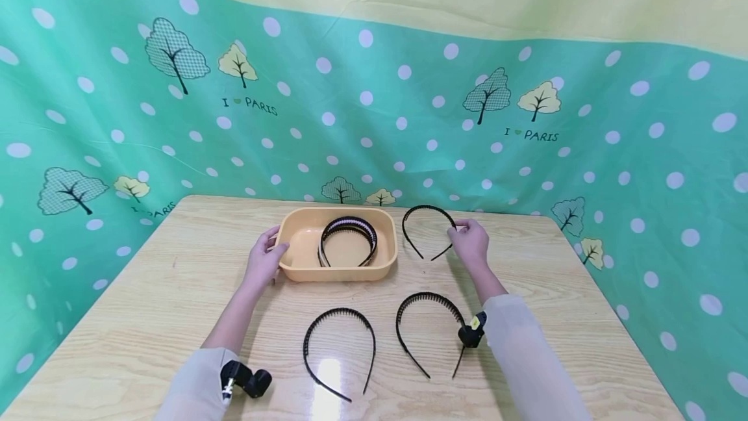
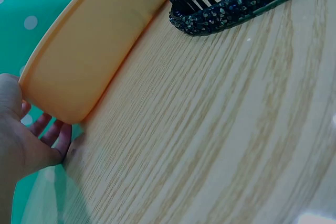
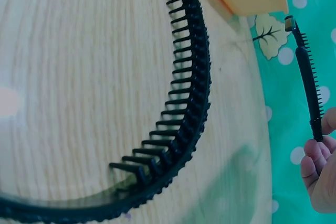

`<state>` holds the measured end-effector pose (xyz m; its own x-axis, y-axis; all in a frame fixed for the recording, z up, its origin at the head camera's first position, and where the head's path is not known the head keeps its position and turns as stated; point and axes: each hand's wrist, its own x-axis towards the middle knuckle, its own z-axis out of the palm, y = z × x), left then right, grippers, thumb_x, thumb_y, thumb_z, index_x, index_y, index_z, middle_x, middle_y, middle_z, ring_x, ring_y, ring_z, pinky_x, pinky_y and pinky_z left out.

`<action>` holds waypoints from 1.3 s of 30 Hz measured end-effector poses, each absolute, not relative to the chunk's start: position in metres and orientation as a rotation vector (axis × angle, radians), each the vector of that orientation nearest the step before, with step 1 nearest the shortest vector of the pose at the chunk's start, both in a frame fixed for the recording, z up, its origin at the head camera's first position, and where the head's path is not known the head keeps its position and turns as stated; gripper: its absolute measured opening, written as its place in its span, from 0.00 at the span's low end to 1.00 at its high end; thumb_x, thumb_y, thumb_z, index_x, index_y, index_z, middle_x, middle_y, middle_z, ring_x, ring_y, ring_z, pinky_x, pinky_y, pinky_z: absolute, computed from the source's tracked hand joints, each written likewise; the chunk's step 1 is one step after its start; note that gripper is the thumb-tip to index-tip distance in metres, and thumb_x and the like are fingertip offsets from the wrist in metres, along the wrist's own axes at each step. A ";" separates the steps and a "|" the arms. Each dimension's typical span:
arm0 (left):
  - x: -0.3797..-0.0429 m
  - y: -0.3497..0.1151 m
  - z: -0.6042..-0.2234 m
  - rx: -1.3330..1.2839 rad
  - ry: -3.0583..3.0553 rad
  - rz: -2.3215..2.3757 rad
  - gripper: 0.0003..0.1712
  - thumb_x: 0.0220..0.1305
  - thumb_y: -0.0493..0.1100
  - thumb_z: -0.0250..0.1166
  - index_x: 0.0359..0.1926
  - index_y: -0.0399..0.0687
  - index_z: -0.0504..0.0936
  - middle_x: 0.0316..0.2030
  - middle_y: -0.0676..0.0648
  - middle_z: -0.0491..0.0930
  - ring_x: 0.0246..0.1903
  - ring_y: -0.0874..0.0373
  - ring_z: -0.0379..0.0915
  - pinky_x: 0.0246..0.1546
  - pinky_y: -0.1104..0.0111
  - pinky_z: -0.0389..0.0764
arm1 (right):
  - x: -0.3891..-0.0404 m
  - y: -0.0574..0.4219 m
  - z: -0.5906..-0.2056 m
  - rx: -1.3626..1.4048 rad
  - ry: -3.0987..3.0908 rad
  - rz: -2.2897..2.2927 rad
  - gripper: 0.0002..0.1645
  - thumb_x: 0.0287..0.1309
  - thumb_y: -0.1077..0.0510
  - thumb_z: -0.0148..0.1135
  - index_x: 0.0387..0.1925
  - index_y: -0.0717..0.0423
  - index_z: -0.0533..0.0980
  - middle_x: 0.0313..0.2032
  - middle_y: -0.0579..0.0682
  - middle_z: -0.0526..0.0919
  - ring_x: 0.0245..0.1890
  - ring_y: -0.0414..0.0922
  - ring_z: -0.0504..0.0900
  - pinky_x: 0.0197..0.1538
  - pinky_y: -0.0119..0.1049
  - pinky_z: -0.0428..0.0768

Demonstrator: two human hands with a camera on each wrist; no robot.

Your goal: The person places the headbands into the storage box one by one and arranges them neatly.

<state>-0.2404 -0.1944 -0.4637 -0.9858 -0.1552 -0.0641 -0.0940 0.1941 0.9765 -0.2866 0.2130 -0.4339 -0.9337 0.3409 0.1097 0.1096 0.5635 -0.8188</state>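
Note:
My left hand [image 1: 264, 258] grips the left end of a light-orange plastic basin [image 1: 336, 274], its thumb at the rim. Inside the basin, toward its right half, lie a few headbands [image 1: 350, 221], dark with some pale and gold parts. A black toothed headband [image 1: 428, 206] is pinched on its right arm by my right hand [image 1: 472, 245], just right of the basin. In the right wrist view this held headband [image 3: 308, 82] appears edge-on, raised off the table. The left wrist view shows my left hand [image 2: 31, 145] against the basin's outer wall [image 2: 89, 51].
Two more black toothed headbands lie on the wood-grain table [image 1: 175, 317]: one at front centre [image 1: 341, 310], another [image 1: 429, 295] to its right, under my right wrist. Sparkly stones cover the nearer headband's outside [image 2: 247, 9]. A green dotted curtain [image 1: 362, 135] hangs behind the table.

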 end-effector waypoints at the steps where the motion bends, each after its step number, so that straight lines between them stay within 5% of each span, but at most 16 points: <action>1: -0.241 -0.194 -0.464 0.247 -2.389 -1.950 0.32 0.69 0.42 0.50 0.71 0.48 0.53 0.63 0.34 0.62 0.59 0.43 0.64 0.44 0.68 0.79 | -0.286 0.212 -0.433 -0.377 -2.539 1.309 0.17 0.56 0.58 0.58 0.47 0.60 0.77 0.24 0.47 0.70 0.23 0.42 0.67 0.27 0.33 0.69; 28: -0.245 -0.196 -0.468 0.272 -2.390 -1.940 0.32 0.67 0.42 0.52 0.70 0.49 0.56 0.62 0.34 0.64 0.56 0.43 0.67 0.33 0.76 0.78 | -0.281 0.186 -0.421 -0.346 -2.409 1.342 0.17 0.49 0.59 0.60 0.43 0.60 0.78 0.26 0.46 0.72 0.26 0.42 0.69 0.29 0.31 0.69; 39: -0.245 -0.196 -0.469 0.254 -2.394 -1.920 0.32 0.68 0.42 0.51 0.71 0.47 0.55 0.61 0.34 0.65 0.55 0.46 0.67 0.36 0.76 0.78 | -0.280 0.173 -0.417 -0.306 -2.389 1.398 0.16 0.49 0.60 0.61 0.43 0.59 0.78 0.24 0.46 0.71 0.23 0.41 0.69 0.27 0.32 0.69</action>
